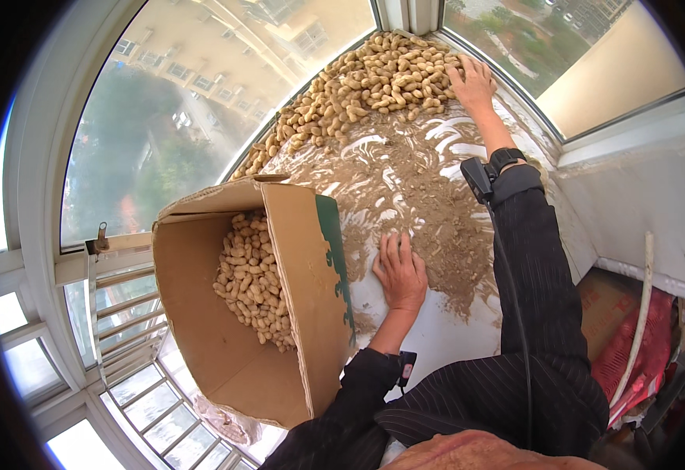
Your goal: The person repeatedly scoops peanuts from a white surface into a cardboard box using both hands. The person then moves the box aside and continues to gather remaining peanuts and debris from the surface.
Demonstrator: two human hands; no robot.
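A heap of unshelled peanuts fills the far corner of a white ledge and trails down along the left window. My right hand reaches to the heap's right end, fingers apart and touching the outermost peanuts. Nearer to me, my left hand rests palm down on the ledge with its fingers stretched out, holding nothing. Loose brown soil lies streaked between the two hands. To the left of my left hand, an open cardboard box leans tilted, with more peanuts inside.
Window panes border the ledge on the left and at the far right. Below the box stands a metal railing. At the lower right are a red mesh bag, a pale stick and a brown carton.
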